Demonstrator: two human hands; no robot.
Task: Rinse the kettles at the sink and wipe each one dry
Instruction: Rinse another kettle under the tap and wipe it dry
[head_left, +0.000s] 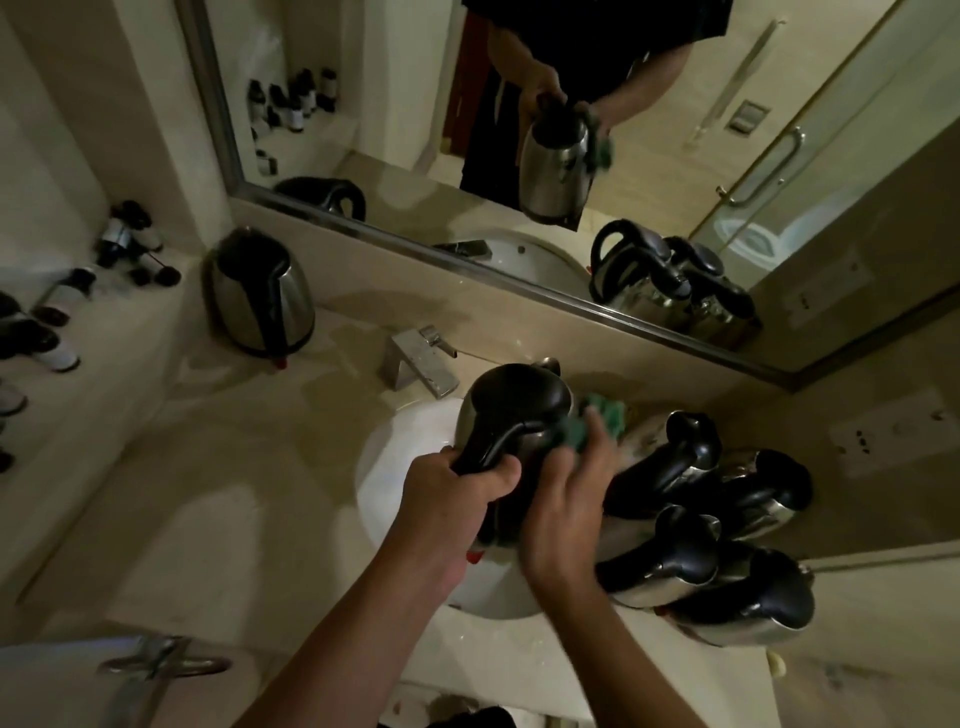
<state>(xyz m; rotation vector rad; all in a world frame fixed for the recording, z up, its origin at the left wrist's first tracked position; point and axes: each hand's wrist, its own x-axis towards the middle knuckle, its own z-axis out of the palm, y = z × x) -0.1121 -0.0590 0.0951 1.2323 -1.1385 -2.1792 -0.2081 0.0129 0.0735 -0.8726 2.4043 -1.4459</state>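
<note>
Over the white sink basin (395, 467) I hold a steel kettle (511, 410) with a black lid and handle. My left hand (457, 491) grips its black handle. My right hand (569, 499) presses a green cloth (748, 415) against the kettle's right side. Several more steel kettles (696, 525) with black handles stand crowded on the counter right of the basin. One further kettle (262, 296) stands alone on the counter at the back left.
A square chrome tap (421, 361) rises behind the basin. Small toiletry bottles (124, 244) line the left shelf. A wide mirror (519, 130) runs along the back wall. Wall sockets (893, 434) sit on the right. A metal bar (161, 665) shows at the lower left.
</note>
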